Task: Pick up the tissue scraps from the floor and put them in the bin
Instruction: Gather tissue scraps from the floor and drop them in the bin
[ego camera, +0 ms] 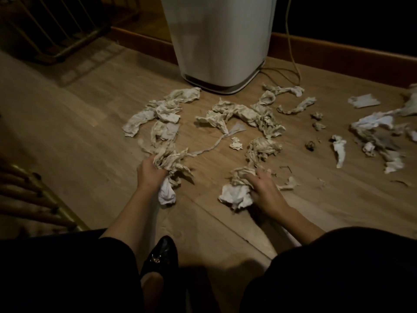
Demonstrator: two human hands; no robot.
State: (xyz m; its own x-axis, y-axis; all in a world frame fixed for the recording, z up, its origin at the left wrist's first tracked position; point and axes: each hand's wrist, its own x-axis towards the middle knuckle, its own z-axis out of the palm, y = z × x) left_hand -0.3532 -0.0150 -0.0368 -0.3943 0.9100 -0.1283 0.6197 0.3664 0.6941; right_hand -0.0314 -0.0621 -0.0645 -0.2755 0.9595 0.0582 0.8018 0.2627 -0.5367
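Person crouched on the wooden floor [90, 141]. Left hand [150, 171] clenched on a wad of tissue [170, 168]; right hand [262, 186] gripping a second clump [237, 193], pressed low. Most scraps [237, 114] lie spread farther out, more far right [379, 132]. White bin [218, 41] stands far centre, top out of view.

Risks: a long strip [209, 147] trails from the left wad, likely to tear or drag pieces. Overfull fists may shed bits. Small balls [318, 126] are easily missed in dim light.

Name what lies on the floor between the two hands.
In the head view, only bare wooden floor lies between the left hand and right hand.
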